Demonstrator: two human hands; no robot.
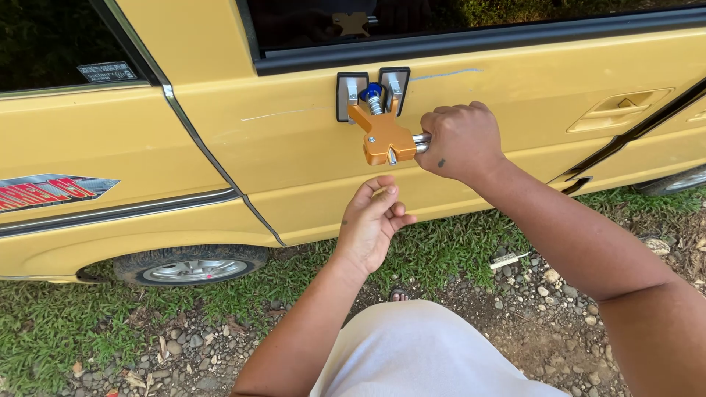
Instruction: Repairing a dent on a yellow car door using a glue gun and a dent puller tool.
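An orange metal dent puller (380, 131) with two black pads and a blue knob stands against the yellow car door (294, 147), just below the window. My right hand (460, 140) is closed around the tool's silver handle on its right side. Just beneath the tool hovers my left hand (373, 220), palm up with fingers loosely curled; it touches nothing that I can see, and nothing shows in it.
The car's rear wheel (193, 269) is at the lower left, another wheel (680, 180) at the right edge. A recessed door handle (621, 109) sits to the right. Grass and gravel (529, 287) cover the ground below.
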